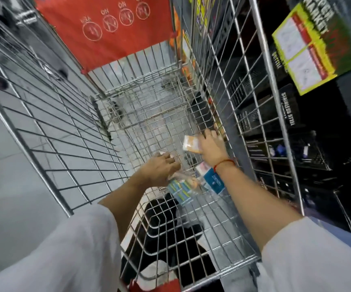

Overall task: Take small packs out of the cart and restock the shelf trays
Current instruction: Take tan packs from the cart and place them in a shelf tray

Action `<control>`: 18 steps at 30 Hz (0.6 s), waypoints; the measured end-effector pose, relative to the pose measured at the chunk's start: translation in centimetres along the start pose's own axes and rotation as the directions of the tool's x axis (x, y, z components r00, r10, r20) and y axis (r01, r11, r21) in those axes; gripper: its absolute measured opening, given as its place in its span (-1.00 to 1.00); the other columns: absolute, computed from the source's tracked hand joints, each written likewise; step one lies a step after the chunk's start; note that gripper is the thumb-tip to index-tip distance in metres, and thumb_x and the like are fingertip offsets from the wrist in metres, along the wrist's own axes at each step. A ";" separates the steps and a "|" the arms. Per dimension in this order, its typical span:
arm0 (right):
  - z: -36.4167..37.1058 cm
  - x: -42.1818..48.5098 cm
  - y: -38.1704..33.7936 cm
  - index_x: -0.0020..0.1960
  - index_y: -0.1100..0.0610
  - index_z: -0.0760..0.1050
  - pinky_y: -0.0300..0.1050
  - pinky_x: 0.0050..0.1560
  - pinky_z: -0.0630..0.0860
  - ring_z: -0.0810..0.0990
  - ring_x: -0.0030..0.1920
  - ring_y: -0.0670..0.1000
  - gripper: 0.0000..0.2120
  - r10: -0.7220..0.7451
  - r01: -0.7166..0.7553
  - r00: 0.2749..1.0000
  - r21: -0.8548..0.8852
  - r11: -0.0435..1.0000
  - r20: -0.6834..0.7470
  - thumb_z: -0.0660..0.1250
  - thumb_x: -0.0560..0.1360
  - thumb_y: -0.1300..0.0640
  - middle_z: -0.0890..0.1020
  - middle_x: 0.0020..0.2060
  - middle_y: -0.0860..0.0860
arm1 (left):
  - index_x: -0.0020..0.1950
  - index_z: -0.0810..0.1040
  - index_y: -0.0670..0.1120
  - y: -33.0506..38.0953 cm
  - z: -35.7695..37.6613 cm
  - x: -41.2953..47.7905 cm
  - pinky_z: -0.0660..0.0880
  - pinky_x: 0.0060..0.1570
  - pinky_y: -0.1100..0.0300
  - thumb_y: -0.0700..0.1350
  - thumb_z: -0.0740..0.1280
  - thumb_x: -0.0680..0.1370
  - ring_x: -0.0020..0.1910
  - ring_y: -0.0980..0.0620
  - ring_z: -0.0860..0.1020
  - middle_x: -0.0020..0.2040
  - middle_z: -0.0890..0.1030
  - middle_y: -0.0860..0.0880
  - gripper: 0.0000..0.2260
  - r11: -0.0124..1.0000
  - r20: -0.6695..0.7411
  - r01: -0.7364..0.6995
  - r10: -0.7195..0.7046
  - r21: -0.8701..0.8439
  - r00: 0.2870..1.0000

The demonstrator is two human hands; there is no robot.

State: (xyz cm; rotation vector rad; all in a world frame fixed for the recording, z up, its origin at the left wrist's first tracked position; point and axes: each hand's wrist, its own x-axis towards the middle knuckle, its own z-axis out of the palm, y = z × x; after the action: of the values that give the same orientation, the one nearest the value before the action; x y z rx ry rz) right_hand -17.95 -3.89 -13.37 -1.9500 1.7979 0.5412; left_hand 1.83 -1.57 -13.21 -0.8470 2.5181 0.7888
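Both my hands reach down into a wire shopping cart [65, 131]. My right hand [211, 144], with a red thread at the wrist, grips a small orange-and-white pack [190, 144] near the cart's right wall. My left hand [159, 169] is closed over a clear-wrapped bundle of blue-and-green packs [180, 190] on the cart floor, and a small pale pack shows at its fingertips. A blue-and-white pack [212, 180] lies under my right wrist. The view is motion-blurred.
A red flap [107, 28] with round warning signs hangs at the cart's far end. Dark shelving [296, 144] with black boxes runs along the right, with a yellow-green sign [313, 45] above. Grey floor lies to the left. My dark shoes show through the cart bottom.
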 end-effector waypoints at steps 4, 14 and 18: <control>0.6 -0.7 -0.6 0.32 0.22 0.32 0.03 0.20 0.48 0.38 0.29 0.15 -0.38 0.072 -0.076 0.997 0.143 0.987 0.029 0.49 0.36 0.09 0.43 0.27 0.17 | 0.30 0.38 -0.01 0.4 1.1 -0.1 0.39 0.19 -0.01 0.27 0.27 0.36 0.15 -0.08 0.46 0.12 0.57 -0.05 -0.40 0.998 0.002 0.017 -0.017 0.063 1.000; 0.9 -2.7 -1.7 0.10 0.25 0.50 0.11 0.04 0.60 0.55 0.07 0.17 -0.52 0.229 -0.264 0.964 0.599 0.756 0.136 0.50 0.31 -0.01 0.54 0.08 0.18 | 0.28 0.41 -0.13 3.1 2.3 -0.1 0.34 0.19 -0.08 0.27 0.29 0.43 0.18 -0.14 0.44 0.17 0.54 -0.13 -0.41 0.973 -0.066 0.209 -0.203 0.098 0.977; -0.2 -4.2 -2.1 -0.22 0.19 0.50 -0.11 -0.27 0.55 0.55 -0.21 0.12 -0.73 0.269 -0.281 0.948 0.837 0.469 0.167 0.30 0.50 0.00 0.53 -0.15 0.16 | 0.28 0.44 -0.14 3.5 0.8 -1.3 0.45 0.13 -0.02 0.20 0.33 0.44 0.15 -0.12 0.48 0.17 0.55 -0.14 -0.46 0.949 -0.069 0.316 -0.315 0.011 0.947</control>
State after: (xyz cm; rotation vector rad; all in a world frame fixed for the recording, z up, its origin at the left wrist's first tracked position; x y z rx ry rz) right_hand -16.18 -0.37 -10.80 -0.9475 1.8438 -0.2698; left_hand 0.65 1.82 -11.80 -1.2475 2.3541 0.6342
